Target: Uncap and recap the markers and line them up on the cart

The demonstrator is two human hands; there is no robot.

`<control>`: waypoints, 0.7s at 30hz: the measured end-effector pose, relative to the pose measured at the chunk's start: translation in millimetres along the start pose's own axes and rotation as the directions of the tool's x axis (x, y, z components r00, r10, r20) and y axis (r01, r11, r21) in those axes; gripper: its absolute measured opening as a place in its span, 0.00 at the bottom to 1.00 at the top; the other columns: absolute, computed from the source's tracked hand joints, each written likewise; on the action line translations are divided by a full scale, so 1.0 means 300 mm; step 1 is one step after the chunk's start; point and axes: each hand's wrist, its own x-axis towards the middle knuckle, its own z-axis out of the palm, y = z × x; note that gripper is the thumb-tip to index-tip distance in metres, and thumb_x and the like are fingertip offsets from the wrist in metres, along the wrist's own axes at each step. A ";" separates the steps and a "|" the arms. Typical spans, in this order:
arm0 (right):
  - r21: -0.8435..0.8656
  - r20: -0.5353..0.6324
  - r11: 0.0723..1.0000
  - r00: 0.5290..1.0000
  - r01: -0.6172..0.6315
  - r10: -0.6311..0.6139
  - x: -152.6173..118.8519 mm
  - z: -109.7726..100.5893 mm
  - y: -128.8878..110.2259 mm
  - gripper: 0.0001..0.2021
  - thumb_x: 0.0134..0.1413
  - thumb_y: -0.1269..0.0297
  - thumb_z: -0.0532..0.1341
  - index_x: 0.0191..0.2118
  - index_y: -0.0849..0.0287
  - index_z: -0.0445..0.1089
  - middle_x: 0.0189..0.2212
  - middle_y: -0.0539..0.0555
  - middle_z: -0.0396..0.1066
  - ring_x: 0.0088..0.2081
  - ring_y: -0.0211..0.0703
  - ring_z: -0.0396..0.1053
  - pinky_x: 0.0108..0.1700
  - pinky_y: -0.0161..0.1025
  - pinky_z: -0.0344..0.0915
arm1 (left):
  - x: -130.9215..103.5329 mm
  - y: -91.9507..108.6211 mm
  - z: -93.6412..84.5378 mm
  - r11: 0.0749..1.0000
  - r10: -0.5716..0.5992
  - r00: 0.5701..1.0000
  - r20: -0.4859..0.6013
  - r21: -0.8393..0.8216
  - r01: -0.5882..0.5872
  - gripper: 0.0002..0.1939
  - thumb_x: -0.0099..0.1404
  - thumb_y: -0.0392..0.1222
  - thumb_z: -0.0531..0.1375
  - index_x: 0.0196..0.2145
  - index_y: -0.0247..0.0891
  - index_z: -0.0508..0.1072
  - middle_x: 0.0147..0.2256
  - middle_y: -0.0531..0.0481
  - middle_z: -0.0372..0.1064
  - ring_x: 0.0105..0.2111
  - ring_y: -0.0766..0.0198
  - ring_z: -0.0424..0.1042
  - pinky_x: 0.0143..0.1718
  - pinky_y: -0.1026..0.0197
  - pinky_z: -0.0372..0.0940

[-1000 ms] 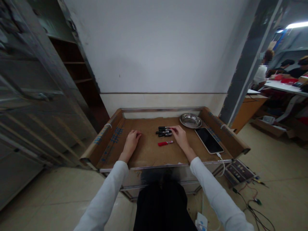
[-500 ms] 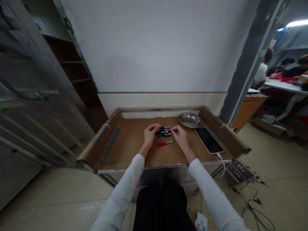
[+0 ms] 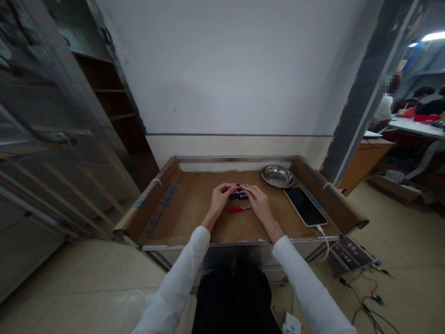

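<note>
black markers (image 3: pixel 238 196) | just beyond red marker (image 3: pixel 239 209), bunched, perhaps for easy reach | your left hand (image 3: pixel 219 197) and right hand (image 3: pixel 257 200): fingertips narrowed by the bunch, likely for fine control; cannot tell if either grips one

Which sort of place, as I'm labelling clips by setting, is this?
Probably a workshop or small factory: a cardboard-lined metal stand, people at a white table, and loose cables on the floor.
</note>
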 end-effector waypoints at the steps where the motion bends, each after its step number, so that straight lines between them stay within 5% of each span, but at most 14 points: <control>1: -0.001 0.000 1.000 1.000 0.001 -0.001 -0.001 0.000 0.000 0.14 0.62 0.66 0.51 0.46 0.53 0.72 0.42 0.55 0.71 0.45 0.42 0.69 0.50 0.42 0.66 | -0.001 0.000 0.000 1.000 -0.001 1.000 0.006 -0.008 0.001 0.18 0.50 0.51 0.66 0.33 0.34 0.76 0.30 0.48 0.74 0.30 0.65 0.71 0.38 0.61 0.66; 21: 0.013 -0.005 1.000 1.000 -0.001 0.001 -0.011 -0.002 0.001 0.13 0.61 0.67 0.51 0.43 0.54 0.72 0.41 0.54 0.73 0.45 0.42 0.71 0.51 0.43 0.66 | -0.013 0.009 0.006 0.998 -0.012 0.988 0.156 0.070 0.001 0.15 0.49 0.50 0.67 0.30 0.36 0.77 0.29 0.48 0.75 0.29 0.64 0.71 0.35 0.62 0.66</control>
